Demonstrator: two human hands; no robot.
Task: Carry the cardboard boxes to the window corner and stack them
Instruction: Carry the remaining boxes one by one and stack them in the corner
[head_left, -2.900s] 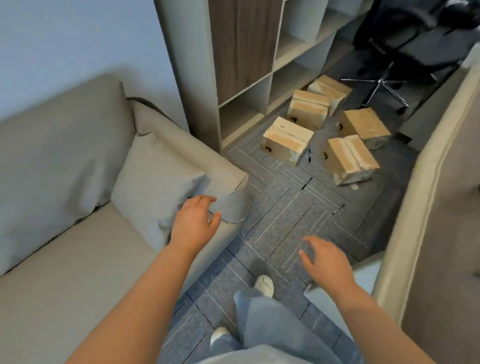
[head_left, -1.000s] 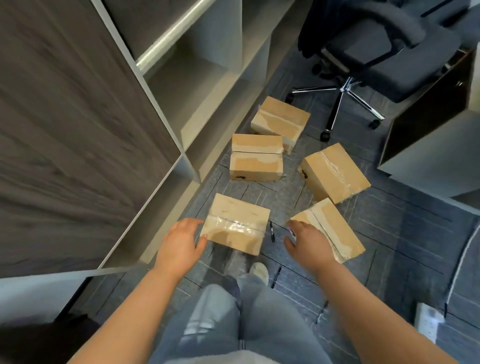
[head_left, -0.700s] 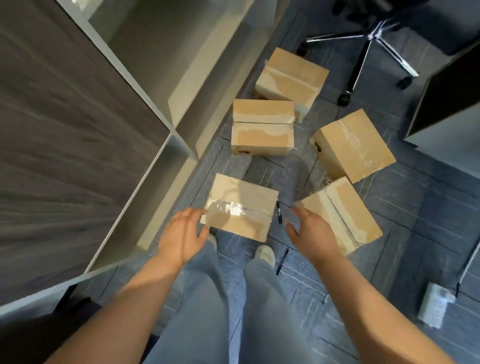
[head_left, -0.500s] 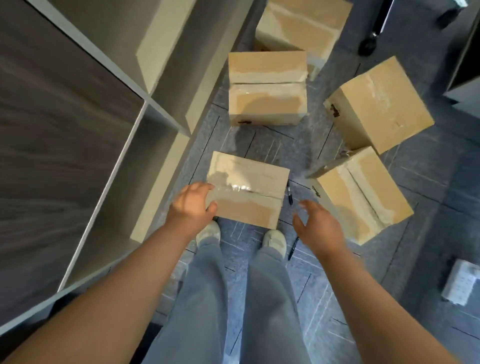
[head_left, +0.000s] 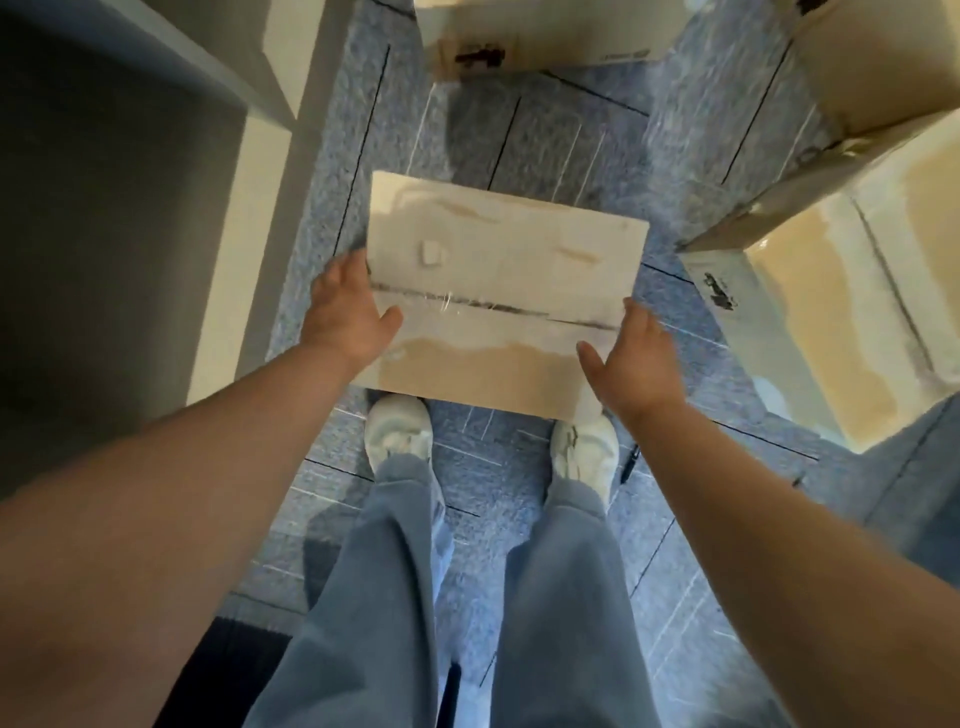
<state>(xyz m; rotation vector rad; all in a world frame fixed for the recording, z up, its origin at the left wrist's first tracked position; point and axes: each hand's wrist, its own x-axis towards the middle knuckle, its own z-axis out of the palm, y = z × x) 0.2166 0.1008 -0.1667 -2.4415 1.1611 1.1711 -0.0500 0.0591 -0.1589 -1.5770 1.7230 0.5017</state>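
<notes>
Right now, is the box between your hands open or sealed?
Sealed. The box has both top flaps closed flat, with clear tape running along the seam between them.

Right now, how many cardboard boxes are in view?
4: one between both hands, one at the top edge, one at the top right corner, one at right. Others may lie outside the frame.

This looks like an office or a home study. The floor (head_left: 545, 145) is laid with blue-grey carpet tiles marked with thin lines, the kind common in offices. Along the left stands a pale shelving unit (head_left: 244, 171) with open compartments reaching down to the floor. Taped cardboard boxes (head_left: 857, 291) sit about on the carpet, and a black pen (head_left: 629, 462) lies near one shoe.
</notes>
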